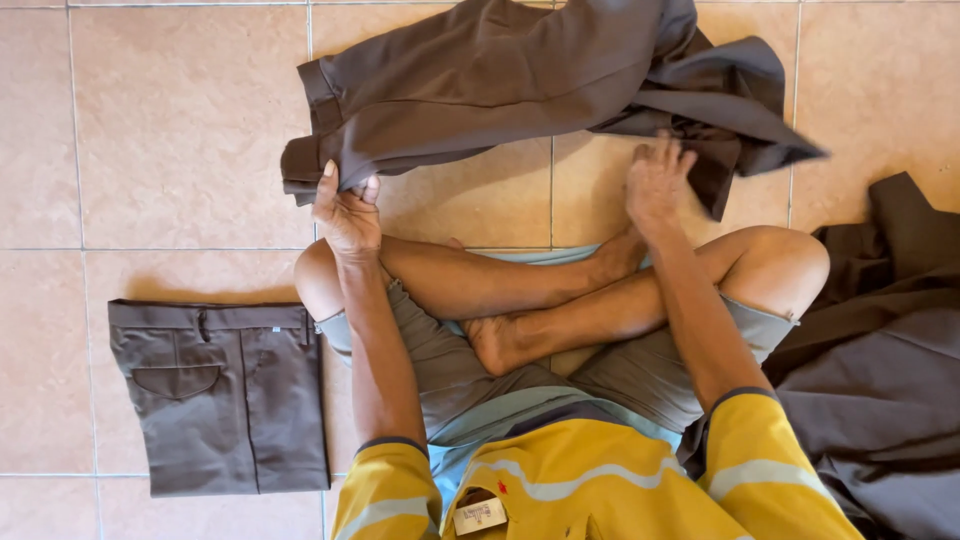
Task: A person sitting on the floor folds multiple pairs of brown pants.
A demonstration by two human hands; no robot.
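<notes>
A: Take your crossed legs (560,300) as the mark. Where are your hands?

B: Your left hand (347,213) is just beyond your left knee, fingers curled and pinching the waistband end of the brown trousers (520,85). Your right hand (657,180) is beyond your shins, fingers spread, pressing on the rumpled dark cloth at the other end of the same garment.

A: And the trousers themselves?

B: They lie across the tiled floor (180,130) on the far side of your legs, waistband toward your left, the legs bunched and folded over toward your right. Their near edge lifts off the tiles between your two hands.

A: Room to move?

B: Bare tile shows between your shins and the trousers, and more stretches out left of the waistband. To the left of your left knee a folded pair of trousers (220,395) lies flat, pocket flap up, well apart from your hand. On your right, a heap of dark cloth (880,380) lies against your right knee and thigh.

A: Any boxes or baskets?

B: I see only cloth on tiles.
</notes>
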